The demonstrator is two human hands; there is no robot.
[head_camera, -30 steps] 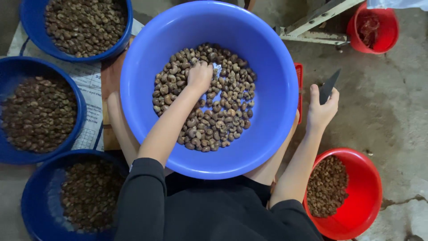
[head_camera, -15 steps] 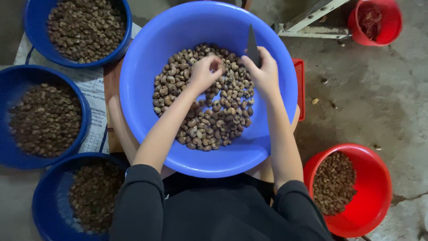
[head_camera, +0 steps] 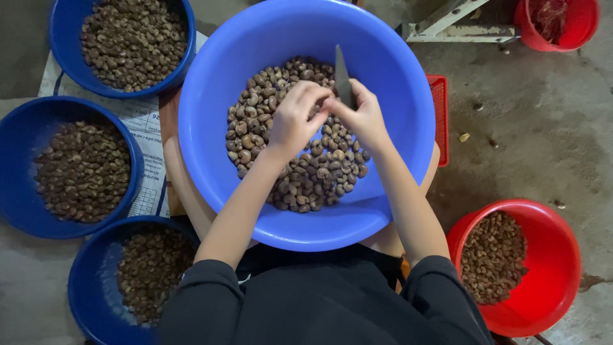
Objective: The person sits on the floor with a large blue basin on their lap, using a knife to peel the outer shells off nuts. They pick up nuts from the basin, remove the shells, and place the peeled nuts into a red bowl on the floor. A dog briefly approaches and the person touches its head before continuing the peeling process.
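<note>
I see left hand (head_camera: 295, 121) pinching nut, right hand (head_camera: 365, 118) gripping knife (head_camera: 343, 82), both over big blue basin (head_camera: 217, 83); three dark-blue bowls, two red.

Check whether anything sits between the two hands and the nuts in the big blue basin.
Nothing visible does. The left hand and right hand meet directly above the nuts in the big blue basin; the right hand holds a knife, blade pointing away from the person.

Over the big blue basin (head_camera: 211, 96) of brown nuts (head_camera: 300, 160), the left hand (head_camera: 295, 121) pinches a nut while the right hand (head_camera: 365, 118) holds a knife (head_camera: 343, 80), blade up; dark blue bowls (head_camera: 19, 160) sit left, a red bucket (head_camera: 555, 268) right.
</note>
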